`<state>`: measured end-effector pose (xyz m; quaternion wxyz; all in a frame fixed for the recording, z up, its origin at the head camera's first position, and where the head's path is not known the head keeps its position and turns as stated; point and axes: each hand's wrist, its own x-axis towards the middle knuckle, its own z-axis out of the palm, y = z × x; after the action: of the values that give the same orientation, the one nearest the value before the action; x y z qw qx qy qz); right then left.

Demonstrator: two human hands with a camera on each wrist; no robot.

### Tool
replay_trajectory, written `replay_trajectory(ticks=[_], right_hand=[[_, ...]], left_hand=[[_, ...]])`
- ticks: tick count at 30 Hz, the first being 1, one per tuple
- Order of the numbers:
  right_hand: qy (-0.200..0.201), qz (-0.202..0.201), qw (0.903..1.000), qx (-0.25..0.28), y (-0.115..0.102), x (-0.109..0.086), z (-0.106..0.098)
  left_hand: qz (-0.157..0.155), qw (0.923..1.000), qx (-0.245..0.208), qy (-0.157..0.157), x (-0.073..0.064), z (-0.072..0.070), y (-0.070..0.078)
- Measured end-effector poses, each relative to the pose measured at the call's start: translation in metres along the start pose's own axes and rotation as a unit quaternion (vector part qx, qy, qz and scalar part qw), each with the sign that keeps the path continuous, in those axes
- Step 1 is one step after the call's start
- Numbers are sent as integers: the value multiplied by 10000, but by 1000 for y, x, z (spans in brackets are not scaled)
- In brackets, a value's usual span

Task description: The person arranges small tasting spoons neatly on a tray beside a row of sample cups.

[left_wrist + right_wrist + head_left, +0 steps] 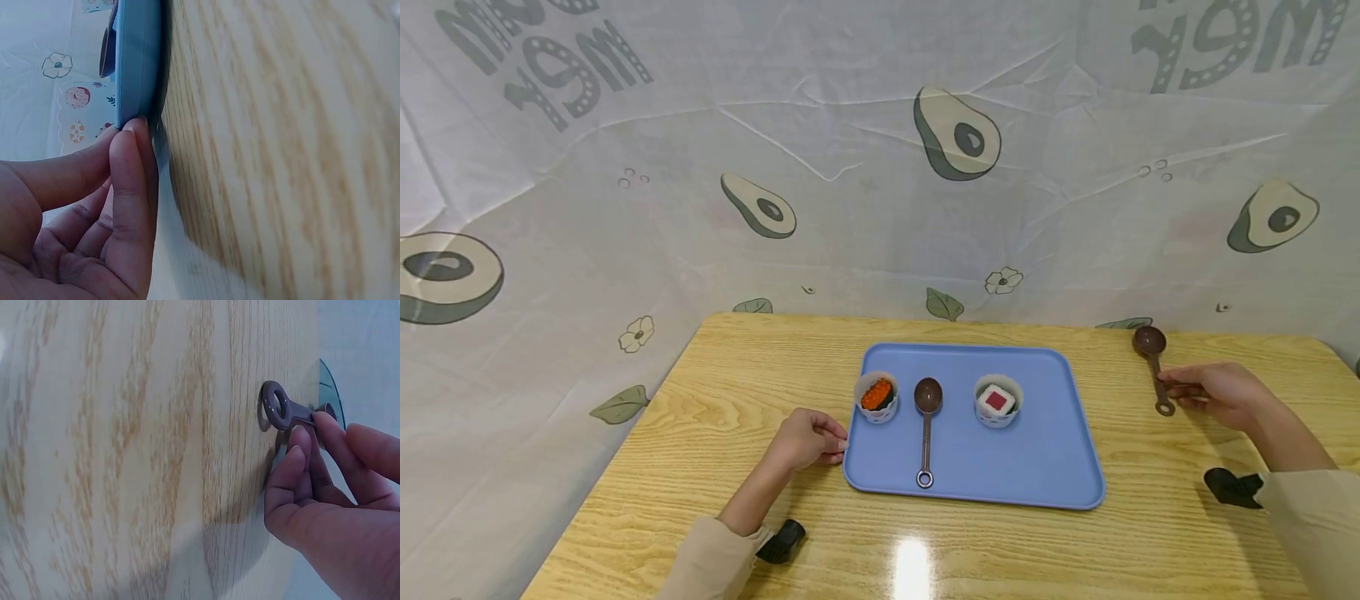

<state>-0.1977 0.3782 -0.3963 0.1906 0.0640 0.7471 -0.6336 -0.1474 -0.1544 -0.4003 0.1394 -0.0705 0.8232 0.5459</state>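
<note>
On the wooden table lies a blue tray (pixel 1037 467). My left hand (pixel 812 440) pinches its left edge between thumb and fingertips, as the left wrist view shows at the tray rim (pixel 139 69). Off the tray's right side, my right hand (pixel 1221 393) holds the handle of a brown measuring spoon (pixel 1150 340) with its fingertips; the handle's ring end (pixel 270 403) faces the right wrist camera. A second brown spoon (pixel 928 396) rests on the tray, between a paper cup (pixel 880 415) with orange-roe sushi and another cup (pixel 997 419) with a white, red-centred sushi roll.
The table (pixel 760 367) ends at the back against a white curtain (pixel 850 150) printed with avocados, which also hangs along the left side. Black wrist devices (pixel 784 542) sit below both hands, close to the tabletop.
</note>
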Motion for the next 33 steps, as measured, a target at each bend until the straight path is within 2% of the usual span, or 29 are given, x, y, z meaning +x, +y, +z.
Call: replay_trajectory(ticks=[8, 25, 33], right_hand=[[-203, 28, 9993, 300, -1, -2, 1], [-420, -86, 9989, 165, -3, -5, 2], [-630, -98, 9972, 382, -4, -7, 2]], left_hand=[[-13, 10000, -65, -12, -1, 1, 0], [-20, 10000, -64, -38, -1, 0, 0], [16, 10000, -49, -44, -2, 0, 1]])
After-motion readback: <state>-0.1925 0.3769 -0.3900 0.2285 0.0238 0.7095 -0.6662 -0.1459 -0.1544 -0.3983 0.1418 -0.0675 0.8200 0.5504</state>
